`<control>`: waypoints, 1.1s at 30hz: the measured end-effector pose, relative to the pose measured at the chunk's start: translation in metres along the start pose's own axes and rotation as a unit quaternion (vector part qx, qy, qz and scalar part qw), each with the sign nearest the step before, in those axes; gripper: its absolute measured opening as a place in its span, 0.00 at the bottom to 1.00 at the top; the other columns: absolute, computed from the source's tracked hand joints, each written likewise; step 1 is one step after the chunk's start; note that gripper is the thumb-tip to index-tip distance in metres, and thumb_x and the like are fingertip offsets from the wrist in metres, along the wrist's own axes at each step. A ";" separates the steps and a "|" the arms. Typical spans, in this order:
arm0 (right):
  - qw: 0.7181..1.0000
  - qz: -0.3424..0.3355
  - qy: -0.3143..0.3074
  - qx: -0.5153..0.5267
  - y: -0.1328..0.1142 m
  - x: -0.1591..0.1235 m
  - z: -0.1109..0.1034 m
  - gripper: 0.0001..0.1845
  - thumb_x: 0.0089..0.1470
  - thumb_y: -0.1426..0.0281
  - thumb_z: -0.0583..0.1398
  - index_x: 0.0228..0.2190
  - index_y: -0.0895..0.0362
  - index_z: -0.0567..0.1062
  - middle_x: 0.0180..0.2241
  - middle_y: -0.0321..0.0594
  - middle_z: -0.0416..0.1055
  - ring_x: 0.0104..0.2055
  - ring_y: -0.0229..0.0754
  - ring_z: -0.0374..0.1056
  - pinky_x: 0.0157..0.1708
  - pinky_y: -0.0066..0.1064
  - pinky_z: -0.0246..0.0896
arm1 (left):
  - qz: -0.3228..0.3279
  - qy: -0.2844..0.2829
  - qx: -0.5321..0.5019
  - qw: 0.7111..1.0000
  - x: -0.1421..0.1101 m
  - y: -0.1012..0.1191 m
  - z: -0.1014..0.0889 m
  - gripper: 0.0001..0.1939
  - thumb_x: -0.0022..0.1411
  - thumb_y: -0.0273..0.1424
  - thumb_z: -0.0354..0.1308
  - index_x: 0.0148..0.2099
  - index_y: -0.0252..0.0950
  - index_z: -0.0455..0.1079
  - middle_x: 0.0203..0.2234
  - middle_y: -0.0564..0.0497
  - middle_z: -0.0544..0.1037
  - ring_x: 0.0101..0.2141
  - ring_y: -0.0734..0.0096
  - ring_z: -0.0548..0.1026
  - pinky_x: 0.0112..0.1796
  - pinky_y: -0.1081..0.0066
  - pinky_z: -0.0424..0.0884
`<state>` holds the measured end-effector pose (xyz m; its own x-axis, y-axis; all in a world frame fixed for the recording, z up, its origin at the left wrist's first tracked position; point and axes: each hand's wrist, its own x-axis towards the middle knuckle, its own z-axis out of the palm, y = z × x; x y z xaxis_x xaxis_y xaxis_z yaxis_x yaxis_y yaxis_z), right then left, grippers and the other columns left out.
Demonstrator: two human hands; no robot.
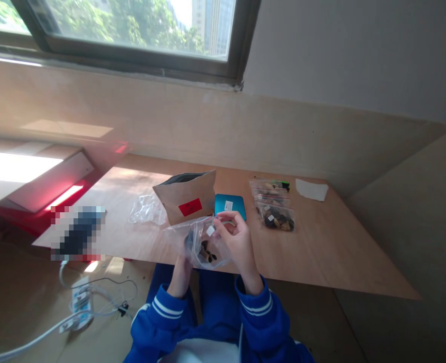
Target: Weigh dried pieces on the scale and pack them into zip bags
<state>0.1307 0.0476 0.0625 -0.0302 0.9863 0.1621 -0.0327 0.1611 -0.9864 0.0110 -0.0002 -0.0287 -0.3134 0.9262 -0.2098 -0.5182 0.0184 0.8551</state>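
A wide stretch of plywood tabletop [321, 257] is left open to passage on the side of the right hand [235, 244], and it is bounded beyond by the wall [208, 121]. Straight ahead of the clear zip bag [204, 247] held with the left hand [181, 272], the way is obstructed by a blue case [229, 205] and a kraft pouch [185, 197]. Farther right, reach is blocked by stacked zip bags [274, 209]. Leftward, a crumpled clear bag [147, 210] and a pixelated, unidentifiable object [78, 233] stand in the way. Below the near table edge, cables [90, 302] are laid across the floor.
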 end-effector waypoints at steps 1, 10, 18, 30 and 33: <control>0.999 -0.027 0.019 -0.043 0.002 0.001 0.001 0.14 0.51 0.64 0.63 0.39 0.54 0.69 0.34 0.37 0.70 0.28 0.36 0.68 0.29 0.30 0.67 | -0.007 -0.005 -0.018 1.000 -0.002 -0.001 0.000 0.29 0.53 0.51 0.59 0.50 0.37 0.72 0.47 0.42 0.77 0.50 0.52 0.73 0.52 0.53 0.67; 0.948 -0.138 -0.191 -0.214 -0.005 -0.013 0.003 0.04 0.55 0.74 0.58 0.31 0.54 0.69 0.35 0.38 0.67 0.40 0.42 0.67 0.42 0.35 0.66 | -0.025 0.001 -0.060 0.998 -0.008 0.007 0.007 0.35 0.61 0.56 0.44 0.54 0.33 0.70 0.50 0.40 0.76 0.54 0.54 0.70 0.58 0.53 0.60; 0.934 -0.067 -0.249 -0.247 0.009 -0.014 0.008 0.37 0.45 0.68 0.68 0.55 0.56 0.61 0.55 0.50 0.61 0.62 0.53 0.55 0.62 0.46 0.50 | -0.002 -0.010 -0.027 1.000 -0.003 0.005 0.004 0.30 0.57 0.53 0.54 0.52 0.36 0.73 0.50 0.44 0.77 0.55 0.53 0.70 0.58 0.57 0.62; 0.933 -0.048 -0.313 -0.172 -0.004 -0.010 0.011 0.21 0.47 0.75 0.66 0.44 0.54 0.72 0.45 0.41 0.72 0.49 0.48 0.68 0.50 0.40 0.64 | 0.026 0.061 0.007 0.998 0.004 0.003 -0.001 0.23 0.61 0.46 0.54 0.46 0.31 0.75 0.42 0.44 0.80 0.46 0.59 0.77 0.51 0.61 0.69; 0.927 -0.021 -0.348 -0.138 -0.004 -0.009 0.004 0.21 0.47 0.74 0.65 0.45 0.53 0.72 0.43 0.39 0.73 0.43 0.44 0.71 0.41 0.33 0.68 | 0.031 0.074 0.006 0.997 0.006 -0.001 -0.007 0.24 0.61 0.46 0.54 0.47 0.31 0.74 0.40 0.45 0.81 0.42 0.60 0.78 0.48 0.61 0.71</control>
<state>0.1267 0.0378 0.0650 -0.6745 0.7334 0.0843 0.2060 0.2965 -0.9326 0.0039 0.0024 -0.0339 -0.4591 0.8596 -0.2243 -0.4853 -0.0313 0.8738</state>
